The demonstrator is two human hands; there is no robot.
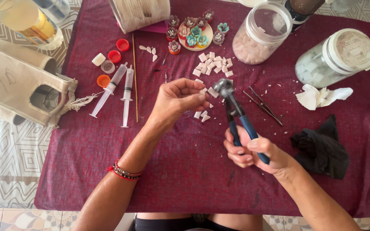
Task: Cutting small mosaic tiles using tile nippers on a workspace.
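Nippers (235, 112) with blue handles are in the right hand (253, 150), which is squeezed around both handles, low down near their ends. Their round metal head points up and away from that hand, and it bites the edge of a small white tile piece (213, 92). The left hand (180, 99) pinches the other side of that piece with its fingertips, palm turned toward the nippers.

To do this cut well, I think the tile should sit only a little way into the head, and the squeeze should be slow and even, so the bit breaks clean and does not fly off. The pinching fingers should stay back from the metal.

Both arms reach in over the dark red cloth (185, 171). The right wrist bends up; the left wrist wears a bead bracelet (124, 173). More white chips (202, 115) lie just under the left hand.
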